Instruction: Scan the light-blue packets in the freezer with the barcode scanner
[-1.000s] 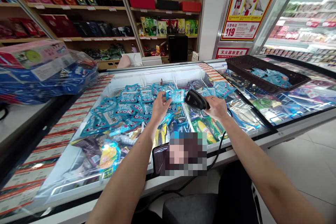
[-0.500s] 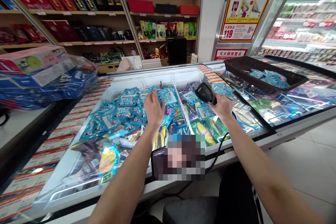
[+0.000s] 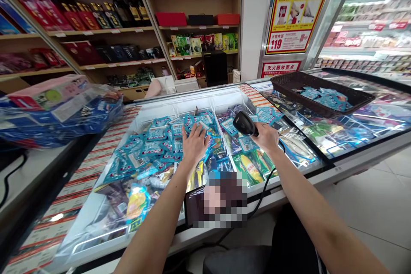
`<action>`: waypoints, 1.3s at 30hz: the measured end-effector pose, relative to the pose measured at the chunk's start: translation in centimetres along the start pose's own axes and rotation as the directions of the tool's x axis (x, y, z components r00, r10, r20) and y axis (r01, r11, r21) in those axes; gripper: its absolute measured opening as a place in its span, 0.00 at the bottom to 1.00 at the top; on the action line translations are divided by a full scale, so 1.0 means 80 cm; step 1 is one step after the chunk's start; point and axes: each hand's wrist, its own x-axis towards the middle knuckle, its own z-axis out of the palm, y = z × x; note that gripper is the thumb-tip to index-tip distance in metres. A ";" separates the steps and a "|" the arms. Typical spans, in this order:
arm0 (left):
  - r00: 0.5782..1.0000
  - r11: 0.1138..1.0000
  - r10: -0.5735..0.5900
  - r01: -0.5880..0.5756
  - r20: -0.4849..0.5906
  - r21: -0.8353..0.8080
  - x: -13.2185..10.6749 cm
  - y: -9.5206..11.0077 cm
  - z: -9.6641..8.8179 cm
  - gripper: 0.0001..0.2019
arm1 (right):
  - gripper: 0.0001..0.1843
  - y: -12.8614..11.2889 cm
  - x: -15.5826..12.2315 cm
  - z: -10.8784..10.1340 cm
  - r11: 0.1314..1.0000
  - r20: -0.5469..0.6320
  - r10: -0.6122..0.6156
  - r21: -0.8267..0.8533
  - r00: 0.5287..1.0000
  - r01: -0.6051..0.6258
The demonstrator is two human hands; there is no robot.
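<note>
My left hand [image 3: 195, 144] is palm down with its fingers spread, over a heap of small blue packets [image 3: 157, 132]. Whether the fingertips touch a packet, I cannot tell. In my right hand [image 3: 267, 138] is a black handheld barcode scanner [image 3: 244, 123], its head pointing left, above more blue packets [image 3: 246, 143]. A black cable [image 3: 267, 184] hangs down from that hand past the freezer's front edge. The packets are spread over the chest freezer [image 3: 189, 97], with larger bagged goods showing beneath. A phone-like screen [image 3: 196, 206], partly blurred out, stands at the front edge.
A dark brown basket [image 3: 289, 78] at the right rear holds several blue packets. Plastic-wrapped boxes [image 3: 61, 111] stand at the left. Behind the freezer are shelves [image 3: 192, 28] of goods and a black box-shaped thing [image 3: 215, 67]. A dark seat [image 3: 237, 260] is below me.
My left hand's fingers have spread out and lowered onto or close above the packets. The scanner has moved slightly left and down in the view. The camera view has tilted up a little.
</note>
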 end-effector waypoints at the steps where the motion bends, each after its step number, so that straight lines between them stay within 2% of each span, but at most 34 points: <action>1: 1.000 1.000 0.005 -0.005 0.006 0.010 0.001 0.000 0.000 0.19 | 0.12 0.001 0.000 0.000 1.000 0.006 -0.003 0.004 1.000 0.003; 8: 0.998 0.998 0.060 -0.060 0.035 0.026 0.013 -0.002 -0.008 0.20 | 0.11 0.001 0.001 -0.004 0.998 0.078 -0.054 0.033 0.996 0.051; 12: 0.995 0.996 0.071 -0.067 0.070 -0.051 0.031 0.013 -0.002 0.21 | 0.11 -0.002 0.003 -0.010 0.998 0.113 -0.056 0.027 0.992 0.053; 14: 0.993 0.996 0.035 -0.025 0.112 -0.087 0.042 0.024 0.007 0.22 | 0.11 -0.002 0.004 -0.014 0.998 0.126 -0.056 0.024 0.990 0.054; 17: 0.979 0.992 -0.079 0.096 0.189 -0.083 0.059 0.041 0.023 0.27 | 0.11 0.001 0.006 -0.019 0.999 0.138 -0.040 0.012 0.990 0.039; 21: 0.946 0.973 -0.224 0.229 0.236 0.006 0.079 0.057 0.042 0.30 | 0.12 0.007 0.003 -0.026 0.998 0.156 -0.055 0.005 0.986 0.055; 24: 0.928 0.961 -0.278 0.272 0.248 0.060 0.089 0.063 0.051 0.33 | 0.11 0.008 -0.002 -0.028 0.994 0.172 -0.110 0.014 0.979 0.109; 26: 0.926 0.963 -0.268 0.266 0.264 0.045 0.091 0.064 0.053 0.34 | 0.11 0.008 -0.004 -0.027 0.991 0.185 -0.136 0.018 0.973 0.135; 32: 0.951 0.957 -0.145 0.205 0.273 -0.206 0.082 0.044 0.043 0.33 | 0.11 0.003 -0.002 -0.027 0.989 0.188 -0.146 0.003 0.971 0.148; 35: 0.948 0.898 -0.120 0.230 0.293 -0.375 0.076 0.033 0.037 0.34 | 0.11 0.002 -0.002 -0.031 0.987 0.176 -0.160 0.016 0.971 0.159; 39: 0.967 0.803 -0.109 0.222 0.230 -0.553 0.064 0.026 0.031 0.35 | 0.12 0.003 -0.008 -0.035 0.978 0.127 -0.205 0.055 0.970 0.200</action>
